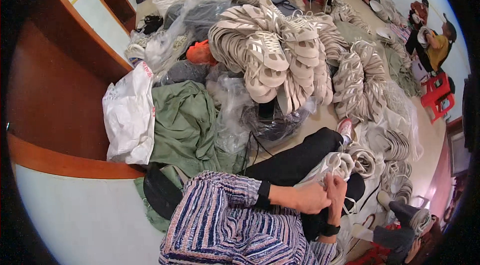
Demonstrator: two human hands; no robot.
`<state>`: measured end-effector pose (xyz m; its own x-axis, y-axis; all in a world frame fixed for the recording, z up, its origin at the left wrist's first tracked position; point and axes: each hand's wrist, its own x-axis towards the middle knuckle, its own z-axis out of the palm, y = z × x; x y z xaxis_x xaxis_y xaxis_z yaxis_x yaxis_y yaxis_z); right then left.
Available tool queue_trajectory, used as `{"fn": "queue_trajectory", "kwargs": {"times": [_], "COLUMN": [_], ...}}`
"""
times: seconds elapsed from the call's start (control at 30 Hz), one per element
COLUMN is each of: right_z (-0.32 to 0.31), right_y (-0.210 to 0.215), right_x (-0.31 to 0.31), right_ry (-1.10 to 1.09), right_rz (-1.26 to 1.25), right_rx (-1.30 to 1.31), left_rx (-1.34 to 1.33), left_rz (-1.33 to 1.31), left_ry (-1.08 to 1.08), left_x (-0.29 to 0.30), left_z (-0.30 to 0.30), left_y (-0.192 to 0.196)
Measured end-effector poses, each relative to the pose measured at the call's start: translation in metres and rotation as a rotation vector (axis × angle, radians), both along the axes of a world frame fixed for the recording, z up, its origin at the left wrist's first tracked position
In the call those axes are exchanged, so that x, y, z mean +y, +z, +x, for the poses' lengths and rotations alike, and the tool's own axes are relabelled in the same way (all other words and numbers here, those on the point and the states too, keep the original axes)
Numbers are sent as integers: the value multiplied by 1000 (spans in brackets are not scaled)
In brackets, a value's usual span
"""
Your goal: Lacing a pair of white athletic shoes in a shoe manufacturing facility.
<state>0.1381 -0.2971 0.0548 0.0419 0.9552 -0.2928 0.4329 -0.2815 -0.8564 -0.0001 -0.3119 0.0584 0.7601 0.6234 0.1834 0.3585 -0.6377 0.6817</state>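
Observation:
A pale beige shoe upper (338, 161) with white laces lies over my dark-trousered leg. My right hand (337, 188), with a black band at the wrist, is closed at the upper's near edge, fingertips pinched together. Beside it my left hand (311, 198) is curled into a loose fist, touching the right; what its fingers hold is hidden. A white shoelace (352, 206) trails in a loop just right of my hands. Rolled beige uppers (361, 159) sit immediately to the right of the one on my leg.
A large heap of stacked beige uppers (270, 57) rises ahead, with further stacks (357, 85) to its right. Green cloth (182, 120), a white sack (129, 115) and clear plastic (232, 110) lie at left. Red stools (436, 96) stand far right; other people (434, 47) sit around.

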Motion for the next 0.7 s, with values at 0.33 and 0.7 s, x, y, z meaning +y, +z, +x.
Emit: {"fn": "queue_trajectory", "kwargs": {"times": [0.33, 0.7], "right_z": [-46, -28], "right_y": [38, 98], "right_x": [-53, -41], "right_ry": [471, 412], "right_rz": [281, 571], "right_rx": [-35, 200], "left_rx": [-162, -165], "left_rz": [-570, -320], "left_ry": [440, 51], "left_x": [79, 74], "left_z": [-38, 1], "left_y": [-27, -26]}}
